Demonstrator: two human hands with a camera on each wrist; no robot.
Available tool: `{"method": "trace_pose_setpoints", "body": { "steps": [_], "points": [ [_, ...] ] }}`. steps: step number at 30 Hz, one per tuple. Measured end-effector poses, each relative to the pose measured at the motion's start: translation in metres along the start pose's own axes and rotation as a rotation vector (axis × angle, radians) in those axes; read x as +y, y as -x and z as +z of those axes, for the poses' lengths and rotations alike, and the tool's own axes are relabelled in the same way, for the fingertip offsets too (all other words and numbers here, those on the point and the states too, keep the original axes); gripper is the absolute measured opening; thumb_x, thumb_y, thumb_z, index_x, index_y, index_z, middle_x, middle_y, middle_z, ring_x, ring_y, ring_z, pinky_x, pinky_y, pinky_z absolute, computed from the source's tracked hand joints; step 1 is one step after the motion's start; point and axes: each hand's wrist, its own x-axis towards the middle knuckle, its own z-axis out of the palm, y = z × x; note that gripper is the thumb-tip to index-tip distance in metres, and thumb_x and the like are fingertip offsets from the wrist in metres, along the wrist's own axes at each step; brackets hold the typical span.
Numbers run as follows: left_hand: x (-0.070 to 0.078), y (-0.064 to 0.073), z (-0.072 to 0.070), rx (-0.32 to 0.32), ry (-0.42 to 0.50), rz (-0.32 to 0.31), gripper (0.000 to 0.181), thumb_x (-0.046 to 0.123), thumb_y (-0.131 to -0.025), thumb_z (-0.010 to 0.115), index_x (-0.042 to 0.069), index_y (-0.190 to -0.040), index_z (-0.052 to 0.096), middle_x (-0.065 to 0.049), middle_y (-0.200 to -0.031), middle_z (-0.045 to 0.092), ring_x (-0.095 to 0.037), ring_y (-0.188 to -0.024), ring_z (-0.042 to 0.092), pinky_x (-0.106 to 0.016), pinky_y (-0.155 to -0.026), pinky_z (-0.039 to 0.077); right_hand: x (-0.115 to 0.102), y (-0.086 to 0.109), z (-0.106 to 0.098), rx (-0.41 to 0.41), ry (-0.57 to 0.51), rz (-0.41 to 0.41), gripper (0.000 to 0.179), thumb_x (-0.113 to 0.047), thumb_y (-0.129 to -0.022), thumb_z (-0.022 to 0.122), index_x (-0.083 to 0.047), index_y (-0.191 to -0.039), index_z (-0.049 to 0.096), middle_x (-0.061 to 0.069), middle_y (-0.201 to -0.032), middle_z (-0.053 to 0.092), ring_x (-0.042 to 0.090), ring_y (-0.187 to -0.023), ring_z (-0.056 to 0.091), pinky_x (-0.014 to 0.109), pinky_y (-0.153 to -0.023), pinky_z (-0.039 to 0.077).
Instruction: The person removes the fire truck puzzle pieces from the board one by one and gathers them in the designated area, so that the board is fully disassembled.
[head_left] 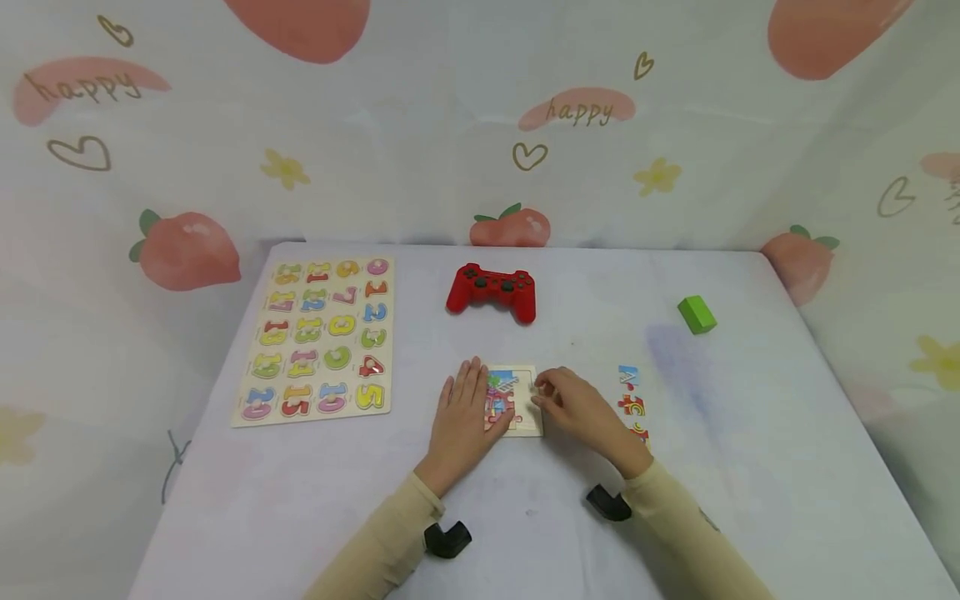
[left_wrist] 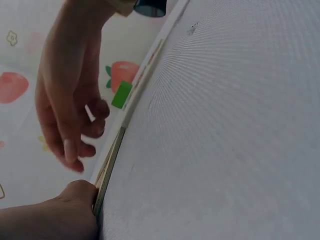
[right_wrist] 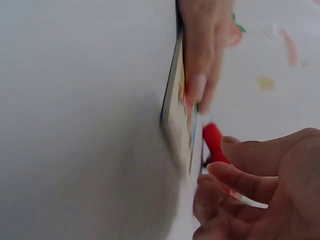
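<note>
A small wooden jigsaw puzzle board [head_left: 531, 423] lies at the middle of the table. Colourful pieces fill its left part, while bare wood shows on the right. My left hand [head_left: 457, 417] lies flat over the board's left edge, with the thumb reaching across the pieces. Just above the board's right edge hovers my right hand [head_left: 585, 410], its fingers loosely bent. In the right wrist view a gap shows between its thumb and fingers [right_wrist: 245, 180], and I see nothing held there. Several loose jigsaw pieces [head_left: 633, 405] lie in a column right of that hand, partly behind the wrist.
A wooden number puzzle board [head_left: 322, 342] covers the table's left side. Behind the jigsaw board is a red game controller [head_left: 492, 287]. A green block [head_left: 697, 314] sits toward the back right. A fruit-patterned cloth [head_left: 435, 125] hangs behind the table.
</note>
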Motion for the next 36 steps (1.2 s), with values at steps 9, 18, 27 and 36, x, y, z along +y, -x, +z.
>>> {"method": "trace_pose_setpoints", "body": {
  "steps": [9,18,27,36],
  "points": [
    [-0.002,0.000,0.006,0.001,0.010,0.004,0.076,0.053,-0.094,0.049,0.000,-0.147,0.033,-0.013,-0.157,0.025,-0.026,-0.147,0.017,-0.047,-0.118,0.014,-0.015,-0.039,0.021,-0.089,0.073,0.085,0.023,-0.016,-0.087,0.071,-0.005,-0.104,0.060,0.003,-0.087,0.059,0.015,-0.077,0.057,0.032,-0.070,0.050],
    [-0.002,0.000,0.004,0.002,-0.011,-0.009,0.071,0.051,-0.098,0.043,0.001,-0.147,0.033,-0.012,-0.157,0.025,-0.026,-0.147,0.018,-0.046,-0.118,0.014,-0.017,-0.043,0.022,-0.051,-0.002,0.102,0.022,-0.012,-0.083,0.074,-0.002,-0.098,0.060,0.005,-0.084,0.057,0.017,-0.076,0.052,0.033,-0.071,0.048],
    [-0.003,0.000,0.002,0.026,-0.006,-0.011,0.066,0.048,-0.098,0.044,0.002,-0.145,0.038,-0.012,-0.156,0.028,-0.025,-0.146,0.021,-0.046,-0.117,0.017,-0.015,-0.046,0.026,-0.025,-0.013,0.117,0.022,-0.012,-0.082,0.075,-0.003,-0.096,0.060,0.007,-0.086,0.057,0.018,-0.079,0.052,0.034,-0.072,0.047],
    [-0.004,0.000,0.004,0.024,-0.025,-0.016,0.068,0.050,-0.098,0.044,0.002,-0.146,0.038,-0.011,-0.156,0.028,-0.025,-0.146,0.021,-0.045,-0.117,0.018,-0.019,-0.047,0.029,0.028,-0.049,0.157,0.016,-0.010,-0.083,0.074,-0.003,-0.090,0.061,0.006,-0.081,0.060,0.017,-0.074,0.053,0.033,-0.068,0.048]
  ]
}}
